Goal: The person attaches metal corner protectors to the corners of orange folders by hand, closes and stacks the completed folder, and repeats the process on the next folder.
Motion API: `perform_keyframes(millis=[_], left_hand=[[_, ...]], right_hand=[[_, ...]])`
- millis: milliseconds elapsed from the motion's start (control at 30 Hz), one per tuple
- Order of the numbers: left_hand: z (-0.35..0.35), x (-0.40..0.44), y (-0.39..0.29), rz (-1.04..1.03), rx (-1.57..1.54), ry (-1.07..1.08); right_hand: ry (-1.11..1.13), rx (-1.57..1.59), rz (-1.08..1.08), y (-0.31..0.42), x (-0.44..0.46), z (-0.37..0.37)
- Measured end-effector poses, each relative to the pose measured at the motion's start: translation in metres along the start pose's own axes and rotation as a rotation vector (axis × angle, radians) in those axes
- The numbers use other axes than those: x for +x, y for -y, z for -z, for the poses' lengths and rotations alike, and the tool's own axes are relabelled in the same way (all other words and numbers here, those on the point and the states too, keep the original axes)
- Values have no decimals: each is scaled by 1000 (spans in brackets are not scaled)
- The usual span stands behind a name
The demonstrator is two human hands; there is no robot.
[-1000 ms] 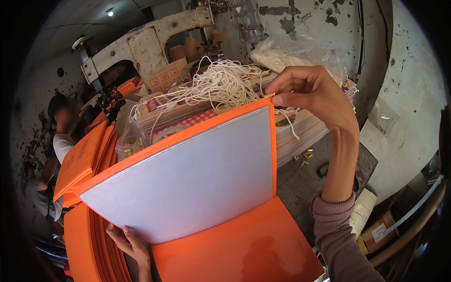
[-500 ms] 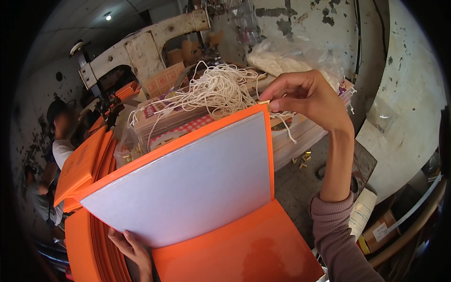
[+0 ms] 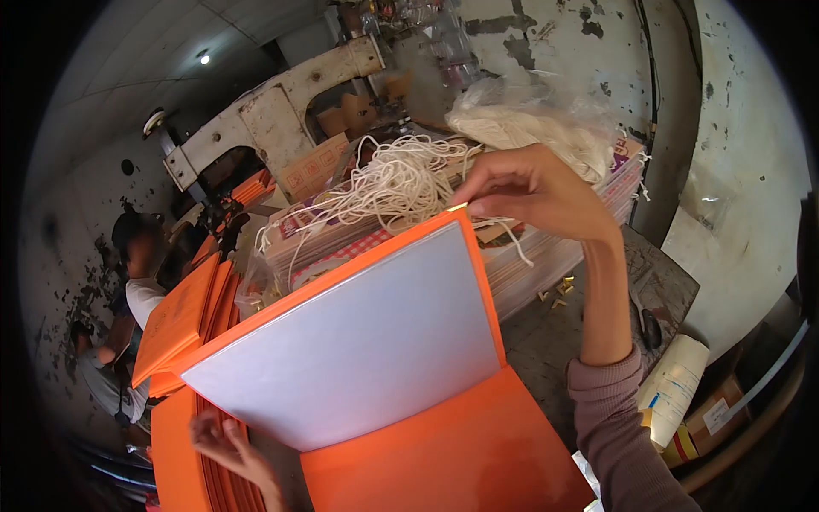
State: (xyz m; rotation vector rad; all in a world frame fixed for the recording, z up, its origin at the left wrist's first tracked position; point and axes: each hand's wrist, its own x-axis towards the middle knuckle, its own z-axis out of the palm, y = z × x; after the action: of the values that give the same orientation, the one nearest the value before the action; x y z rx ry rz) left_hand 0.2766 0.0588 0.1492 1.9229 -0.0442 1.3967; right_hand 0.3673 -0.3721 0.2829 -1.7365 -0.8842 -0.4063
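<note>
An orange folder (image 3: 444,444) stands open in front of me, its raised cover lined with a pale grey-white sheet (image 3: 350,333). At the cover's upper right corner, the thumb and fingers of my right hand (image 3: 542,192) pinch a small gold metal corner (image 3: 457,207). My left hand (image 3: 235,452) is beside the cover's lower left edge, fingers apart and holding nothing. It is in front of a tall stack of orange folders (image 3: 179,448). Several loose gold corners (image 3: 559,294) lie on the table right of the cover.
A tangle of white cord (image 3: 401,175) lies on packed bundles (image 3: 503,294) behind the folder. A plastic bag of cord (image 3: 537,119) sits farther right. More orange folders (image 3: 183,324) are piled left. A worn machine (image 3: 273,111) and a co-worker (image 3: 141,256) are beyond.
My left hand has come off the cover's lower left edge and its fingers have spread. My right hand still pinches the gold corner. The view has shifted slightly.
</note>
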Motion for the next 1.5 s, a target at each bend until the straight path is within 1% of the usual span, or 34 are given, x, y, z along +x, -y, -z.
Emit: perform_keyframes(millis=[33, 100, 133, 167, 233, 267, 333, 367, 400, 433, 533, 567, 633, 667, 733, 833, 867, 900, 967, 1000, 1067, 1167, 1200, 1300, 1367, 1500], left_hand=[[5, 10, -6, -81, 156, -161], [15, 29, -24, -281, 235, -225], [15, 35, -39, -374, 288, -200], [15, 42, -57, -372, 298, -197], [9, 53, -93, -652, 580, 137], [-8, 56, -118, -635, 584, 120], [-37, 60, -162, -630, 545, 263], [-51, 64, -176, -659, 523, 298], [-70, 63, -190, -610, 401, 302], [-88, 66, -203, -594, 258, 350], [-134, 73, -222, -627, 87, 489], [-146, 73, -223, -623, 87, 489], [-167, 72, -226, -453, -200, 723], [-172, 73, -228, -447, -200, 727], [-178, 77, -233, -335, -161, 909], [-183, 80, -230, -304, -124, 949], [-183, 80, -229, -293, -111, 959], [-183, 80, -230, -269, -146, 975], [-184, 81, -229, -249, -186, 992], [-185, 81, -227, -218, -226, 1006], [-186, 81, -227, -187, -265, 1025], [-185, 81, -227, -219, -222, 1013], [-185, 80, -225, -217, -258, 1007], [-186, 81, -223, -190, -313, 1008], [-186, 82, -223, -167, -333, 1018], [-185, 84, -225, -159, -390, 1045]], right_hand=[[-9, -9, -5, 1, -2, 2], [-2, 7, -20, 3, -2, 0], [4, -14, -66, 4, -2, 2], [9, -4, -68, 3, -1, 3], [35, -49, -36, 0, 0, 3], [33, -49, -36, 0, 0, 3], [47, -12, -11, 1, -1, 4], [47, -17, -16, 1, -1, 5], [44, -7, -23, 1, -1, 5], [41, 5, -30, 0, 0, 4], [28, -33, -32, 1, 0, 3], [32, -32, -35, 3, 0, 3], [32, -62, -58, 8, -1, 3], [34, -59, -63, 7, -1, 3], [-11, -16, -35, 2, -2, 2], [2, 0, -28, 1, -1, 3], [5, -30, 10, 1, 1, 2], [6, -21, 5, 3, 0, 2], [15, -30, -85, 12, -1, 3], [12, -31, -88, 8, -1, 3], [22, 12, 55, -3, 3, 3], [29, 53, 66, -6, 3, 3], [29, 57, 63, -7, 3, 2], [15, 14, 93, -7, 3, 2], [4, -73, 101, -3, 2, 2], [-24, -174, 56, 5, -1, 1]])
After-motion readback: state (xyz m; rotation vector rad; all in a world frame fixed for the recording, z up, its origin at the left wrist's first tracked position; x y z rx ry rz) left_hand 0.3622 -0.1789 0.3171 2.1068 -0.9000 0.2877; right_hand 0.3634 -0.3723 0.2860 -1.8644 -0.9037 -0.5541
